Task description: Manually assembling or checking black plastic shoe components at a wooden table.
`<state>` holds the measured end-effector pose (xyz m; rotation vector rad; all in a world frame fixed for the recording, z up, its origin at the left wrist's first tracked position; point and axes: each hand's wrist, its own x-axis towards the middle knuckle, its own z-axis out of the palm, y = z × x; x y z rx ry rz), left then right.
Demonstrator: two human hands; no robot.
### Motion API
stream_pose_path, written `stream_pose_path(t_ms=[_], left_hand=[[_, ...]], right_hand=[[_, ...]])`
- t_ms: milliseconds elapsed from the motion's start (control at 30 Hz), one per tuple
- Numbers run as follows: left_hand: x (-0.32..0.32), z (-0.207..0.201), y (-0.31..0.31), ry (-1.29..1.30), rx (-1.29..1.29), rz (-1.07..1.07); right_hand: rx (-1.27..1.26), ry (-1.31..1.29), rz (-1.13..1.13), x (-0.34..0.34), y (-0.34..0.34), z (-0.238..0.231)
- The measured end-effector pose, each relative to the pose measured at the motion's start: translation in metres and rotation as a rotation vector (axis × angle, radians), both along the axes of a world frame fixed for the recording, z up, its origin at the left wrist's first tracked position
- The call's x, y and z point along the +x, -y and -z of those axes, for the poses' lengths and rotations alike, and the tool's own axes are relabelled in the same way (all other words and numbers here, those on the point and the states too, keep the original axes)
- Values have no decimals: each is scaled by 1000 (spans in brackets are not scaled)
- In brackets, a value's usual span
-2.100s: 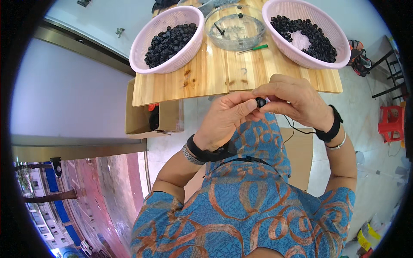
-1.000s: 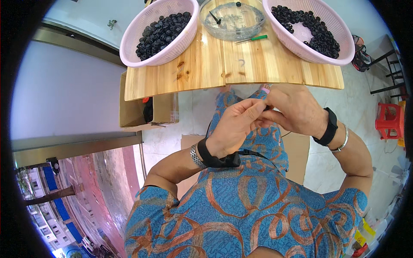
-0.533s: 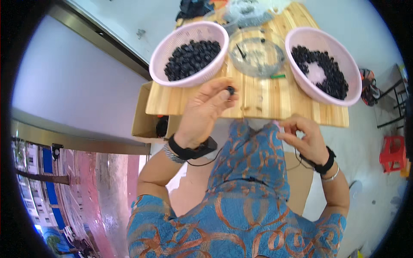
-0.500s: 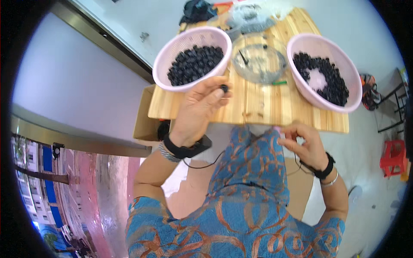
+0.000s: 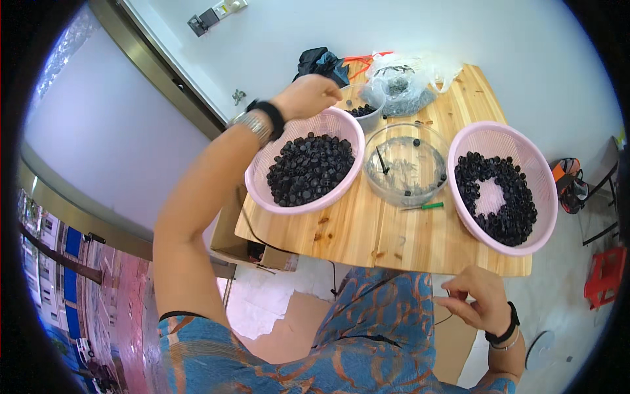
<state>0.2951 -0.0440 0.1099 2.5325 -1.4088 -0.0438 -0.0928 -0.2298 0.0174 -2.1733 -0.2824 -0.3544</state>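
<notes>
Pink left basket [image 5: 302,209] | left hand [image 5: 310,96] partly hiding rim, can't tell grip | clear tub [image 5: 373,122], bag [image 5: 412,100] beyond | right hand [image 5: 478,299] narrowly parted

This looks like a small hand workshop set up in a plain ground-floor room: a bare wooden table [image 5: 357,230] carries a left pink basket [image 5: 307,209] and a right pink basket [image 5: 535,187], both heaped with many small black parts [image 5: 312,171], alongside a clear round dish [image 5: 394,194] and a green-handled tool [image 5: 433,205]. Around it are a white wall [image 5: 472,39], pale floor tiles [image 5: 548,305] and a red plastic stool [image 5: 605,279]. At the bent left rim, a street [image 5: 125,315] appears outside, so it could equally be a shop front.
</notes>
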Motion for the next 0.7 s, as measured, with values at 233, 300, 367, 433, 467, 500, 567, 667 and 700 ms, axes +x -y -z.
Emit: stream_pose_path(t_ms=[233,300,367,433,467,500,567,667,700], left_hand=[[112,79,104,377,590,49],[108,94,124,277,628,-61],[117,110,127,248,616,-102],[129,124,118,238,574,-157],[126,125,122,229,574,-150],[123,126,125,239,555,-137],[116,127,128,253,487,-161],[125,133,129,258,458,-166],[127,134,130,250,463,-188]], right_hand=[[-209,75,-15,0,22,-16],[-242,58,13,-3,30,-19],[-300,49,22,-3,36,-24],[-260,37,-55,4,46,-35],[-230,15,-104,6,49,-39],[-230,16,-105,8,51,-40],[-285,20,-51,7,54,-27],[-358,41,-10,11,56,-19],[-376,51,-19,14,56,-19]])
